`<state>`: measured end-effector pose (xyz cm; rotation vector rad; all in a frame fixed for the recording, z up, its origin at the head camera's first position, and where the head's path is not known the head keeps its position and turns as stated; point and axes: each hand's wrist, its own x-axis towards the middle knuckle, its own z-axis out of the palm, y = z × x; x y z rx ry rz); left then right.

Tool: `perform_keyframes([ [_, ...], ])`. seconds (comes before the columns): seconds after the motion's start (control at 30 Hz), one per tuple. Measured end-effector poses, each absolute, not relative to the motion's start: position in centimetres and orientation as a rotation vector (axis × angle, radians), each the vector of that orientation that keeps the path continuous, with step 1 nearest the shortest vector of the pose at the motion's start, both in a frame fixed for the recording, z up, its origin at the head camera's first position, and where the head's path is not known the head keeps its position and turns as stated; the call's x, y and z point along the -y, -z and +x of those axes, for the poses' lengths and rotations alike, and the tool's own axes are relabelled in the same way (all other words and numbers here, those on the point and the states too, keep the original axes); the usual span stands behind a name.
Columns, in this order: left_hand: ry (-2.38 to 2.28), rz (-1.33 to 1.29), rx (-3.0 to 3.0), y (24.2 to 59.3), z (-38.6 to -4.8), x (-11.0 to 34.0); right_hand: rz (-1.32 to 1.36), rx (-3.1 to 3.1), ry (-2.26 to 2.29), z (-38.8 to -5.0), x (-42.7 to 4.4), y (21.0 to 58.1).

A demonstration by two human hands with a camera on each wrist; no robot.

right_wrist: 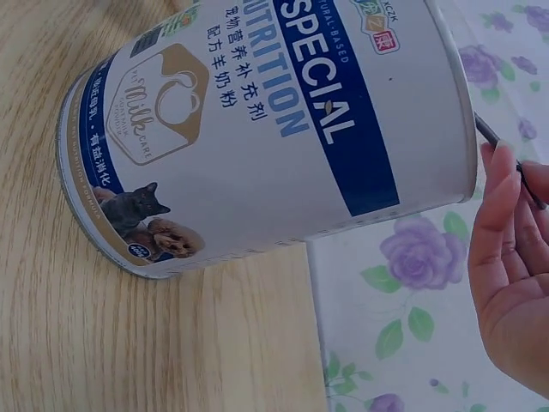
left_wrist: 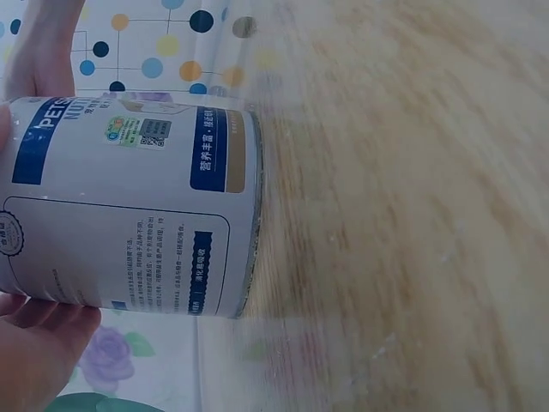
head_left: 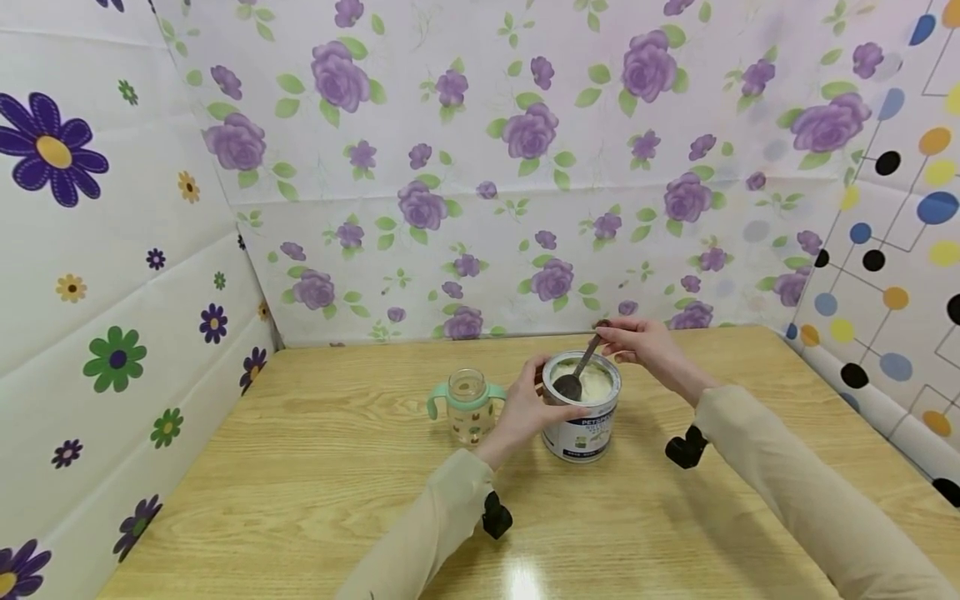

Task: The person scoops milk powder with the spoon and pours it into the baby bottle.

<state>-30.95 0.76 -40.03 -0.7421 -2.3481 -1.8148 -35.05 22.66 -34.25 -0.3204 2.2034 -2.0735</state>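
The right hand (head_left: pixel 647 343) pinches the spoon (head_left: pixel 587 358); the left hand (head_left: pixel 523 408) grips the can (head_left: pixel 579 437); a sudden jerk could spill powder (head_left: pixel 598 386).

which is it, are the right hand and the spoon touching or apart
Touching. The head view shows it: the right hand pinches the spoon near its upper end.

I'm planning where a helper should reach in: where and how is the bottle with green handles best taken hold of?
Probably by its left handle, coming from the left. The bottle stands upright, and that handle juts outward and bends down, so fingers could hook round it. The person's left hand and wrist crowd the right handle.
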Motion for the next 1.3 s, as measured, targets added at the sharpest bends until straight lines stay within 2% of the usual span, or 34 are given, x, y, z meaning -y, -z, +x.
perform_keyframes([
  [0.33,1.804,-0.709,2.368,40.2,-30.7,-0.7,-0.54,-2.402,1.857,-34.5,-22.8,32.9],
  [0.6,1.757,-0.74,2.37,40.2,-31.0,-0.6,-0.763,-2.443,1.974,-33.8,-23.4,31.0],
  [0.83,1.733,-0.744,2.397,40.1,-31.3,-0.5,-0.872,-2.625,1.881,-33.1,-23.7,29.7],
  [1.3,1.732,-0.788,2.432,40.0,-31.5,-0.3,-1.116,-2.779,1.615,-32.8,-23.3,29.5],
])
